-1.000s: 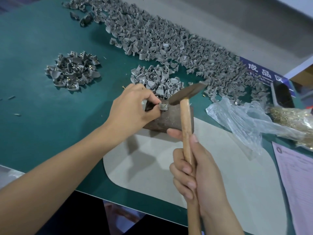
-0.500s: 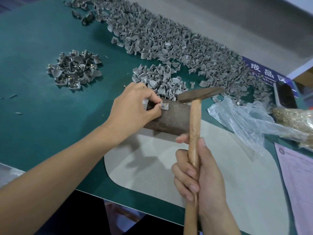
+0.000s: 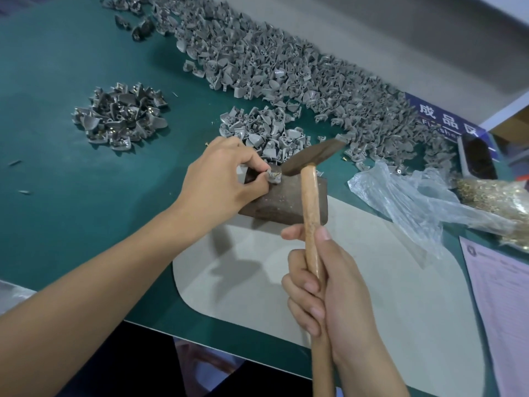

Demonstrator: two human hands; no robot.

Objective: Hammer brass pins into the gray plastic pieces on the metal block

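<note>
A dark rusty metal block point(image 3: 286, 200) lies on the green mat in the middle. On its top left corner sits a small gray plastic piece point(image 3: 274, 177) with a brass pin in it, pinched by my left hand point(image 3: 221, 179). My right hand point(image 3: 329, 285) grips the wooden handle of a hammer point(image 3: 310, 202). The hammer's dark head is tilted, its left end down next to the piece.
A long heap of gray plastic pieces point(image 3: 286, 67) runs along the back. A smaller heap point(image 3: 266, 133) lies behind the block, and another heap with pins point(image 3: 120, 116) at the left. A clear plastic bag point(image 3: 423, 202) with brass pins point(image 3: 498, 196) is at the right, above a paper sheet point(image 3: 501, 296).
The hammer head was raised half a second ago and has swung down and left onto the piece. My left hand has kept its hold on the piece.
</note>
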